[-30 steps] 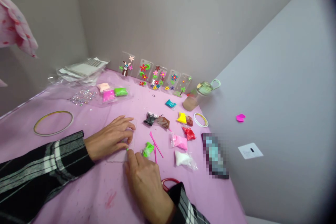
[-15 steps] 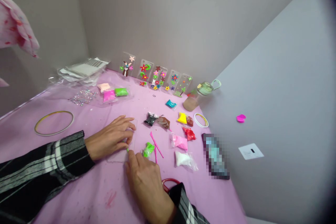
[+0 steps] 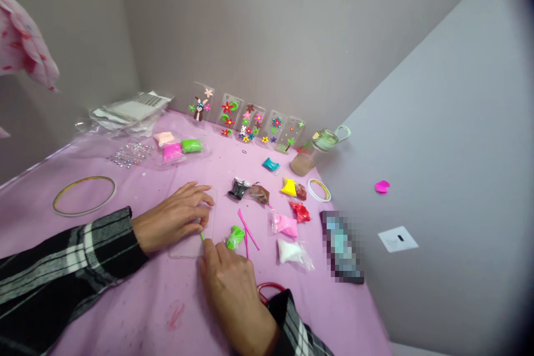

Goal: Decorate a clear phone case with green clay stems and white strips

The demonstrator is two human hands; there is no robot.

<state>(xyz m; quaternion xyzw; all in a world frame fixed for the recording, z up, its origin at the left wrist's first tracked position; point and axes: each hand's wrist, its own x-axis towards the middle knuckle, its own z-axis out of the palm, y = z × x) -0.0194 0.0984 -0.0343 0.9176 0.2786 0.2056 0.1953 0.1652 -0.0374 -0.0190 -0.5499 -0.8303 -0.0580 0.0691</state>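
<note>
A clear phone case (image 3: 186, 251) lies flat on the pink table cover. My left hand (image 3: 177, 214) rests across it palm down, fingers stretched out and slightly apart. At the case's lower right edge, my right hand (image 3: 231, 286) is closed, its thumb and fingers pinched at a thin green strip of clay (image 3: 202, 236). Only the strip's tip shows; the rest is behind the fingers. Just right of the hands sits a packet of bright green clay (image 3: 236, 237), beside thin pink modelling tools (image 3: 247, 228). Red-handled scissors (image 3: 270, 288) lie partly under my right sleeve.
Clay packets lie to the right, among them black (image 3: 239, 188), pink (image 3: 285, 225) and white (image 3: 292, 253). Several decorated phone cases (image 3: 250, 122) lean on the wall. A bottle (image 3: 311, 153), phone (image 3: 342, 247), tape roll (image 3: 319, 190) and large ring (image 3: 83, 214) surround the work.
My left hand has drawn back slightly from the right fingertips, and a little more of the green strip shows. The right hand stays nearly in place.
</note>
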